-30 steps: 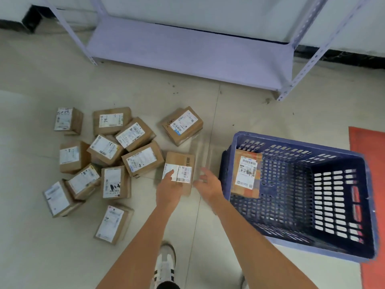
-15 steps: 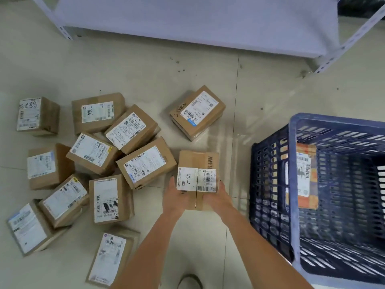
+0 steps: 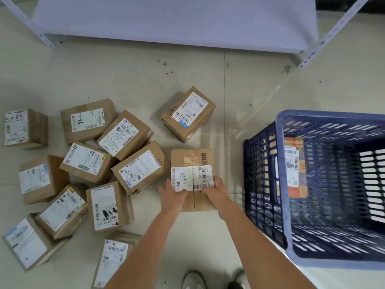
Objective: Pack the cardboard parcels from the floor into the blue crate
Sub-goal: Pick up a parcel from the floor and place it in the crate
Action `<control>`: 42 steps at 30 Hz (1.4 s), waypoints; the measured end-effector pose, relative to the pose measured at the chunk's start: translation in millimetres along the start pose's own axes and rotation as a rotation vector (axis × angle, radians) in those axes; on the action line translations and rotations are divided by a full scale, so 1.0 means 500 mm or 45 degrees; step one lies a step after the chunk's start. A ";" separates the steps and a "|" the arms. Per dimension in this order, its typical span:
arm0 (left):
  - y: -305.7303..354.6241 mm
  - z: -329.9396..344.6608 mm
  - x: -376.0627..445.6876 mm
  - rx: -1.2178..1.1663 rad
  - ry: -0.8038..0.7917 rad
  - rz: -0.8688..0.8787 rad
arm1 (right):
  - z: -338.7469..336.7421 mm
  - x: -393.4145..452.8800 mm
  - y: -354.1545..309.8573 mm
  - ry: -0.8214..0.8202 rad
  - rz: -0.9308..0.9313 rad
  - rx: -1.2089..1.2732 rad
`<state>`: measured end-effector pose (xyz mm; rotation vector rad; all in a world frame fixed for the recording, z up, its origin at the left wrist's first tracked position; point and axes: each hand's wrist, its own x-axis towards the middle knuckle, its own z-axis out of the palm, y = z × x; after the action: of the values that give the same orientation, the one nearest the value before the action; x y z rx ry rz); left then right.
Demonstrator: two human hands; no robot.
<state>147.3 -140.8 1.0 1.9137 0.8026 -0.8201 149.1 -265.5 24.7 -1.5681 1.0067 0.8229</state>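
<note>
A cardboard parcel (image 3: 192, 161) with a white label marked "A34" lies on the floor in the middle of the view. My left hand (image 3: 171, 193) grips its near left side and my right hand (image 3: 215, 190) grips its near right side. The blue crate (image 3: 281, 184) stands on the floor to the right, with one labelled parcel (image 3: 293, 167) upright against its inner left wall. Several more cardboard parcels (image 3: 137, 167) lie scattered across the floor to the left, and one parcel (image 3: 188, 113) lies apart just beyond the held one.
A pale metal shelf (image 3: 177, 19) runs across the back, its legs (image 3: 44, 39) at left and right. My shoes (image 3: 194, 279) show at the bottom edge. Bare tiled floor separates the held parcel from the crate.
My hands closed on both sides of the "A34" parcel. The view has dropped lower and closer to the floor, so parcels and crate appear larger.
</note>
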 end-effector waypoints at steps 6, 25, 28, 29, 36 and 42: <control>0.073 -0.055 -0.129 -0.077 0.088 0.077 | -0.031 -0.139 -0.054 0.003 -0.086 0.039; 0.372 0.109 -0.556 -0.092 0.084 0.290 | -0.457 -0.482 -0.123 0.112 -0.257 -0.033; 0.379 0.200 -0.580 -0.078 0.049 0.275 | -0.545 -0.479 -0.092 0.092 -0.235 -0.033; 0.380 0.228 -0.586 -0.074 0.042 0.271 | -0.572 -0.477 -0.082 0.089 -0.225 -0.034; 0.378 0.370 -0.572 -0.057 0.039 0.233 | -0.686 -0.419 -0.025 0.081 -0.145 -0.007; 0.353 0.419 -0.527 0.014 0.046 0.165 | -0.705 -0.347 0.003 0.035 -0.107 -0.015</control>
<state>88.2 -453.3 208.7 1.9725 0.6888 -0.7142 79.8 -576.8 253.9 -1.6248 0.9501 0.7525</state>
